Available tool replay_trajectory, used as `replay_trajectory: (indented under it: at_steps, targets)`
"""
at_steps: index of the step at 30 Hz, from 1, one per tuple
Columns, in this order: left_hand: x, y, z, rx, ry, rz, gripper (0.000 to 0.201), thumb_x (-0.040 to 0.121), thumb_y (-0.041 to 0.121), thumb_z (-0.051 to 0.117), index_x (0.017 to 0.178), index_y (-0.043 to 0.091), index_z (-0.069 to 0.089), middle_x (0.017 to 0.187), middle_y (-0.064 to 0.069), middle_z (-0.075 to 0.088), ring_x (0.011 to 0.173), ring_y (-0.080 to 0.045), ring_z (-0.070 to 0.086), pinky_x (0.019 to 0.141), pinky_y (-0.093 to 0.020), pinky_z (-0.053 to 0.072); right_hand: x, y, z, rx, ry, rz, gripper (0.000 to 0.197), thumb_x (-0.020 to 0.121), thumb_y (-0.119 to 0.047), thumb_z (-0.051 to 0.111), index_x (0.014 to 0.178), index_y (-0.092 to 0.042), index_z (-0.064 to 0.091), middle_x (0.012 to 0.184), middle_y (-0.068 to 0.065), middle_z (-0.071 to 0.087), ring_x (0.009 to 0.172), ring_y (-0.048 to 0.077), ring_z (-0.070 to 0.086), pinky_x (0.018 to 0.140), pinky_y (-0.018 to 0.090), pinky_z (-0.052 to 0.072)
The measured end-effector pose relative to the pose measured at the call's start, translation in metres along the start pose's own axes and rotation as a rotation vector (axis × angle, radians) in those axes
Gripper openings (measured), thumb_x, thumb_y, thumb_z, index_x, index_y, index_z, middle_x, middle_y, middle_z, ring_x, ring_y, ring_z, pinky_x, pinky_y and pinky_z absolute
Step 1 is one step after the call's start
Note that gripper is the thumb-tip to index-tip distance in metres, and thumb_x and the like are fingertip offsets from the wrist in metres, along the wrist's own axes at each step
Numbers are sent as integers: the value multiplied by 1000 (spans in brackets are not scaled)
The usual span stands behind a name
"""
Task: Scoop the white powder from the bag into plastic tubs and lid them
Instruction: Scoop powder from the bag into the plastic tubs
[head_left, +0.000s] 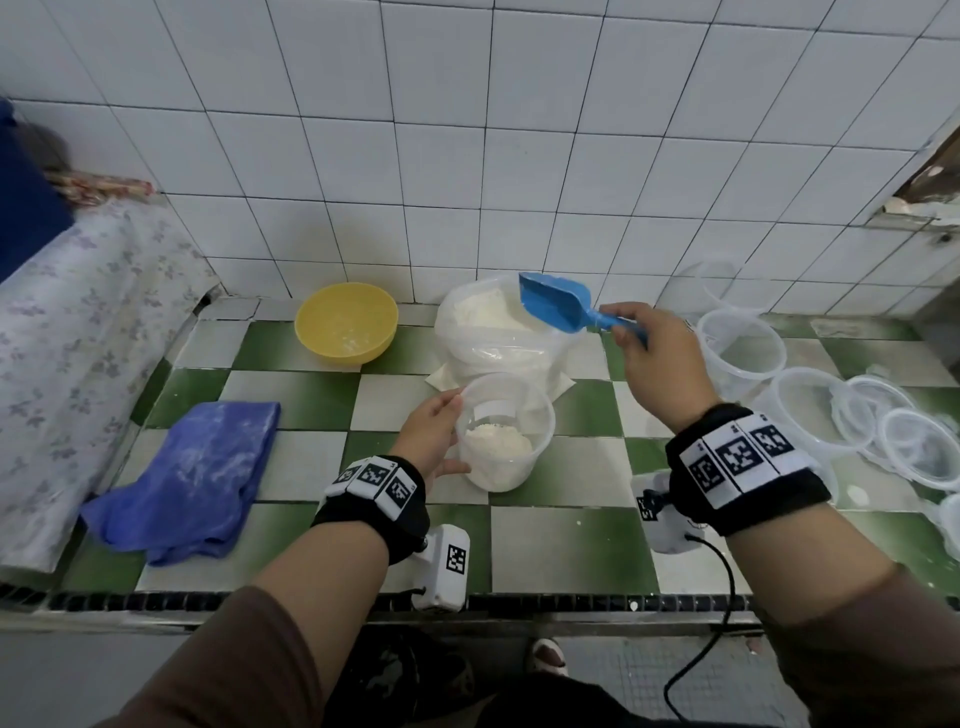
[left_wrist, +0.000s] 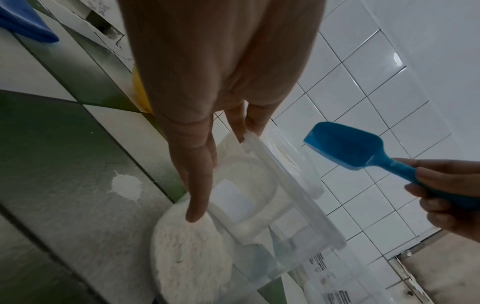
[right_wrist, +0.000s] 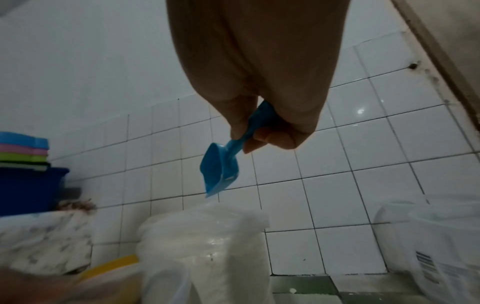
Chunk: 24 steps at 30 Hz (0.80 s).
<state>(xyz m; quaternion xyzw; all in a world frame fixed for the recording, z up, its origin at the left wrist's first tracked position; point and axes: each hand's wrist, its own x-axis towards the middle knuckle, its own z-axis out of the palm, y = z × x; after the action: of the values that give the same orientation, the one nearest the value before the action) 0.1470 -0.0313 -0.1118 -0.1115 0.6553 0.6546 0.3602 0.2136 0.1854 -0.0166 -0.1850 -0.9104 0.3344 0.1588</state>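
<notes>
At the counter's (head_left: 566, 545) left edge you have one floral-covered bundle (head_left: 78, 332), and just inside it one blue cloth (head_left: 192, 467) dusted white, lying near the front edge. Behind that, toward the back wall, sits one yellow bowl (head_left: 346, 322) with traces of powder inside.

Your left hand (head_left: 431, 434) rests against the left side of one clear plastic tub (head_left: 506, 431) at mid-counter; in the left wrist view the fingers (left_wrist: 193, 185) lie nearly straight down its wall, with two fingertips on the rim. The tub holds a low heap of white powder (head_left: 496, 441) and has no lid on. Directly behind it, touching or nearly so, stands the one open bag (head_left: 498, 332) of powder against the back wall.

Your right hand (head_left: 660, 364) hangs above the bag's right side, fingers curled round the handle of one blue scoop (head_left: 558, 306); the scoop's bowl looks empty.

Toward the right edge you have about three empty tubs (head_left: 740, 353) and several clear lids (head_left: 919, 447); they overlap and run out of view, so the exact count is hard to make out. A further tub at the back right corner is blurred.

Bare tiles lie between the held tub and the front edge, and between it and the empty tubs.
</notes>
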Motion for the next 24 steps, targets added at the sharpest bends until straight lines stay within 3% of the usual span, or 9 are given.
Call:
replay_trajectory:
  at_steps: [3,5,8,15,24]
  targets:
    - [0,-1,0,4,-7,11,24,101,31,44,123,27,54,131,-6,54,119,-30,53,84,-52,55,8,3,9,-153,35,-30,31,94,-6,46,122,-10,60,102,20,56,97,32,49,77,21,29]
    - [1,-1,0,13,-5,16,22,101,32,43,121,28,53,131,-6,54,119,-30,52,84,-52,54,11,4,14,-252,48,-68,32,94,-4,45,122,-8,59,98,23,54,96,36,49,83,31,34]
    - [2,-3,0,27,3,22,21,101,34,44,119,30,53,132,-5,52,120,-30,51,86,-55,54,13,1,19,-357,46,-115,36,90,2,46,123,-5,59,97,24,54,95,39,48,82,41,38]
    - [4,-3,1,43,6,25,26,101,35,43,124,28,53,132,-4,53,119,-29,52,85,-55,54,15,-10,19,-535,-20,-144,46,83,7,43,125,-5,55,101,22,52,97,34,45,80,36,32]
    - [5,-3,0,62,17,22,31,100,35,45,129,27,52,134,-5,51,120,-30,51,81,-56,55,20,-21,19,-643,-168,-86,43,88,0,38,128,-10,51,111,17,51,104,32,44,88,35,36]
